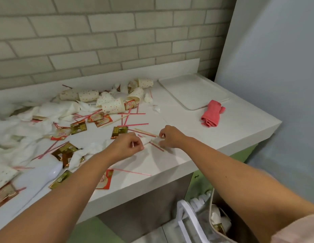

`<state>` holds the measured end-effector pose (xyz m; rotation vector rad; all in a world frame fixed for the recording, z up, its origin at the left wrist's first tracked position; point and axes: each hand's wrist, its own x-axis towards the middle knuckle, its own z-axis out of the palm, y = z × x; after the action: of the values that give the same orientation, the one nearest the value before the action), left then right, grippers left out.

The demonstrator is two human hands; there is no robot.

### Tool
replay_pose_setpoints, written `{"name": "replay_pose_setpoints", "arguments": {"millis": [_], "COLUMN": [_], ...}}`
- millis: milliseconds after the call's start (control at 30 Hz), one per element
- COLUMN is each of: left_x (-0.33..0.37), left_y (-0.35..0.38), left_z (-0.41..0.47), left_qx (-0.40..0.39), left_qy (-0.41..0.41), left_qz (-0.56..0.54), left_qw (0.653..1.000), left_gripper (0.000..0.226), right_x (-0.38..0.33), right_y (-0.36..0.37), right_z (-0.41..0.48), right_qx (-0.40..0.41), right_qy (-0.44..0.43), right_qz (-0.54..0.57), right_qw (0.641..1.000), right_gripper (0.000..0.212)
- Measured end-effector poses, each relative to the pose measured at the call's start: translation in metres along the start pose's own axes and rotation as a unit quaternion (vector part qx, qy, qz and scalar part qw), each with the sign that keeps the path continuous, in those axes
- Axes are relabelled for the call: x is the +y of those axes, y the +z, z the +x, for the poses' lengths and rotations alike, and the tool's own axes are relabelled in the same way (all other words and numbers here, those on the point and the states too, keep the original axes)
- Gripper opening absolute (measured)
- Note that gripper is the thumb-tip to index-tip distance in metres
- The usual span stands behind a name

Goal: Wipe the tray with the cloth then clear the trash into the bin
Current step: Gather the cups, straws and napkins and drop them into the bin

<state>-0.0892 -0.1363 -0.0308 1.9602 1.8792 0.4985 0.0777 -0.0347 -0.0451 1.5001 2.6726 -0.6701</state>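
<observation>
A napkin (pixel 147 140) is pinched by curled fingers (pixel 140 146) of the left hand (pixel 128 146), straws (pixel 157 147) by the right hand (pixel 170 137), near the counter's (pixel 196 137) front edge. Thin straws could be let slip past the bin (pixel 193 223) below. Tray (pixel 193 90) and cloth (pixel 212 114) are seen back right, with bare counter between.

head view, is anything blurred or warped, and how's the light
Head view: fisheye bends the brick wall and counter edge; the white bottle at lower left is smeared; the left hand, right hand and pink cloth are sharp; light is soft, shadows faint.
</observation>
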Motion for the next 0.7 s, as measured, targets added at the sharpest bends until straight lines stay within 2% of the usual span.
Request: {"name": "replay_pose_setpoints", "arguments": {"millis": [67, 133, 167, 300, 500, 600, 667, 700], "left_x": [-0.012, -0.019, -0.021, -0.029, -0.032, -0.031, -0.028, -0.026], "left_y": [-0.009, -0.014, -0.015, -0.009, 0.001, 0.006, 0.010, 0.011], "left_z": [-0.005, -0.009, -0.012, -0.021, -0.016, -0.011, -0.009, -0.008], "left_qx": [-0.033, -0.072, -0.097, -0.196, -0.186, -0.185, -0.178, -0.171], "left_qy": [-0.007, -0.021, -0.030, -0.043, 0.002, 0.019, 0.035, 0.041], "left_qz": [0.016, 0.025, 0.030, 0.088, 0.135, 0.161, 0.179, 0.186], "left_qw": [0.999, 0.997, 0.994, 0.976, 0.973, 0.969, 0.967, 0.967], "left_gripper": [0.009, 0.002, 0.004, 0.019, 0.009, 0.003, 0.005, 0.008], "right_x": [-0.010, -0.017, -0.021, -0.030, -0.032, -0.036, -0.037, -0.036], "right_y": [0.007, 0.014, 0.016, 0.019, 0.015, 0.009, 0.008, 0.008], "right_z": [0.009, 0.018, 0.021, 0.031, 0.039, 0.038, 0.038, 0.039], "right_qx": [-0.002, -0.005, -0.008, -0.015, 0.014, 0.006, 0.000, -0.005], "right_qy": [-0.010, -0.010, -0.004, 0.003, -0.004, 0.002, 0.004, 0.014], "right_qz": [-0.031, -0.061, -0.075, -0.105, -0.110, -0.132, -0.135, -0.129], "right_qw": [0.999, 0.998, 0.997, 0.994, 0.994, 0.991, 0.991, 0.992], "right_gripper": [0.042, 0.033, 0.027, 0.029, 0.026, 0.010, 0.016, 0.010]}}
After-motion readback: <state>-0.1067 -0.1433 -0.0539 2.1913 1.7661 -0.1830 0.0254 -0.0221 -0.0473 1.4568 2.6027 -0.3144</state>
